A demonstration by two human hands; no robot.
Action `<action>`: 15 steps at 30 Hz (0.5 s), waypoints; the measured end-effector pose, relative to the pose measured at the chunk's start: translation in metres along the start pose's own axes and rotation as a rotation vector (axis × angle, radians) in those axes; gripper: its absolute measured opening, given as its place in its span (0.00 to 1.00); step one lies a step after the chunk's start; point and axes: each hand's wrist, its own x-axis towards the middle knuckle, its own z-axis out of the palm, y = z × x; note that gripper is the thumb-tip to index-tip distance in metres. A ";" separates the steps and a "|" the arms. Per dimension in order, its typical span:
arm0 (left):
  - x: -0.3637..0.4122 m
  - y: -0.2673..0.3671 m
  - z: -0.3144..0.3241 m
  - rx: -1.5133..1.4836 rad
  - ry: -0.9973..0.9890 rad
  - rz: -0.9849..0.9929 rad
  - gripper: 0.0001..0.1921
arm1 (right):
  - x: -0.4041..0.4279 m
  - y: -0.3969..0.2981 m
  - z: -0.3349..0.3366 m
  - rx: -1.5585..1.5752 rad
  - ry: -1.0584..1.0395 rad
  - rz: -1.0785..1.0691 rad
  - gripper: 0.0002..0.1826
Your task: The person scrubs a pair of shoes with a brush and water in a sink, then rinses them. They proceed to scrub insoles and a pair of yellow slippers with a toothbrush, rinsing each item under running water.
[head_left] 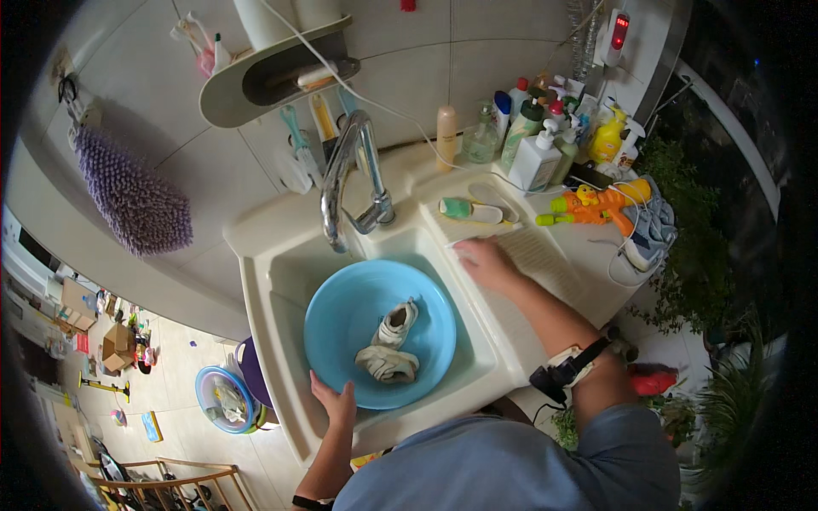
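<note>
A light blue plastic basin (pixel 332 319) sits in the white laundry sink (pixel 473 358). Inside it lie two small off-white shoes, one shoe (pixel 395 326) pointing away and the other shoe (pixel 388 365) lying crosswise. At the basin's near left rim is my left hand (pixel 335 401), thumb and fingers spread; whether it grips the rim is unclear. My right hand (pixel 489 263) reaches over the ribbed washboard (pixel 543 255) at the sink's right. A white edge shows by its fingertips, too little to name. Above the basin hangs the chrome faucet (pixel 348 172).
Behind my right hand lies a green-and-white brush (pixel 470 211). Several pump bottles (pixel 535 156) crowd the back right corner, near an orange toy water gun (pixel 597 207). A white cable (pixel 409 121) droops across the wall. A purple chenille towel (pixel 134 191) hangs at left.
</note>
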 end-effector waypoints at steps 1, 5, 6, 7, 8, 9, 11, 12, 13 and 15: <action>-0.002 0.006 0.000 0.121 0.024 0.115 0.47 | 0.005 0.014 -0.013 -0.079 0.036 0.033 0.17; -0.015 0.052 0.014 0.251 -0.061 0.363 0.44 | 0.023 0.062 -0.031 -0.215 0.188 -0.001 0.18; -0.019 0.066 0.022 0.272 -0.094 0.338 0.43 | 0.029 0.072 -0.032 -0.226 0.211 -0.036 0.18; -0.024 0.079 0.033 0.274 -0.116 0.358 0.42 | 0.035 0.080 -0.032 -0.237 0.232 -0.073 0.19; -0.029 0.092 0.044 0.277 -0.139 0.376 0.41 | 0.041 0.087 -0.032 -0.276 0.226 -0.094 0.19; -0.034 0.105 0.057 0.275 -0.152 0.401 0.40 | 0.048 0.090 -0.030 -0.314 0.222 -0.114 0.18; -0.042 0.131 0.082 0.276 -0.188 0.441 0.39 | 0.057 0.094 -0.029 -0.324 0.186 -0.095 0.18; -0.042 0.144 0.096 0.293 -0.178 0.494 0.35 | 0.060 0.094 -0.028 -0.297 0.149 -0.057 0.17; -0.040 0.158 0.109 0.278 -0.203 0.517 0.34 | 0.062 0.094 -0.029 -0.273 0.111 -0.020 0.17; -0.030 0.189 0.137 0.212 -0.258 0.565 0.30 | 0.066 0.093 -0.033 -0.276 0.076 -0.027 0.17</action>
